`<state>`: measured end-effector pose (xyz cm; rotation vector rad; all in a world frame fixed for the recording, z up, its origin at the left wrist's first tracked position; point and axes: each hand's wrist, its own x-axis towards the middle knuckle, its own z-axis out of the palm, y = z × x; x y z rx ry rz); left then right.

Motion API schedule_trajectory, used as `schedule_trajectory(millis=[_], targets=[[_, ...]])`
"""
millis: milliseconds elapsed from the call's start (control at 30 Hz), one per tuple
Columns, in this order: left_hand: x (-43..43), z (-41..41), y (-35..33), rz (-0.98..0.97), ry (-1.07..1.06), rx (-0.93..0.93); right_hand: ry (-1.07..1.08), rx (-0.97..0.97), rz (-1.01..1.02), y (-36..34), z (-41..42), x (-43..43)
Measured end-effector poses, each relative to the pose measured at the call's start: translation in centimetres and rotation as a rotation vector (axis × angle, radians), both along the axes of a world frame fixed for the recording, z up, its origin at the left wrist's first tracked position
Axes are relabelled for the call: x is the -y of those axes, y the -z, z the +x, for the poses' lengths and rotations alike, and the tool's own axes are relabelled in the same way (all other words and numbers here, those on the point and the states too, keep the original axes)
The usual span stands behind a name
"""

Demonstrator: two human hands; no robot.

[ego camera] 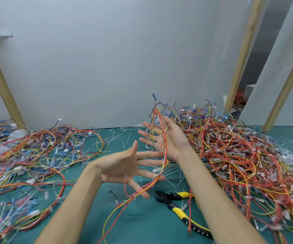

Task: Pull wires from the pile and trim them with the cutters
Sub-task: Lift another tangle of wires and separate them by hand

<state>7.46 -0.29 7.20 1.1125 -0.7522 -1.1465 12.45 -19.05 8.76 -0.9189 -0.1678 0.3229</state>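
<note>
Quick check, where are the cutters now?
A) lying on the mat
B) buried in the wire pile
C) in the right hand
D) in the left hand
A: the cutters lie on the mat; the left hand and right hand are spread, carrying only wires.

Big pile (239,155) sits right on the desk (142,226), looser wires (27,155) spread left. Between them, left hand (122,166) nearer, right hand (165,138) behind; cutters (168,199) lie below, beside the right forearm.

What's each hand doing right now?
Left hand: open, fingers spread, wire bundle draped across the fingertips.
Right hand: open, the same bundle hanging across its palm.
</note>
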Motion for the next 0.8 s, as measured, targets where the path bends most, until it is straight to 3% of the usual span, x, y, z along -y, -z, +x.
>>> schedule_trajectory(millis=[367, 567, 800], targets=[[-0.1, -0.3, 0.3, 0.124, 0.036, 0.025, -0.050, -0.029, 0.072, 0.1, -0.1, -0.1], [0.0, -0.3, -0.1, 0.146, 0.034, 0.245, -0.046, -0.024, 0.027, 0.4, 0.2, -0.3], [0.1, -0.3, -1.2, 0.094, 0.046, 0.325, -0.038, 0.005, 0.011, 0.4, 0.0, -0.2]])
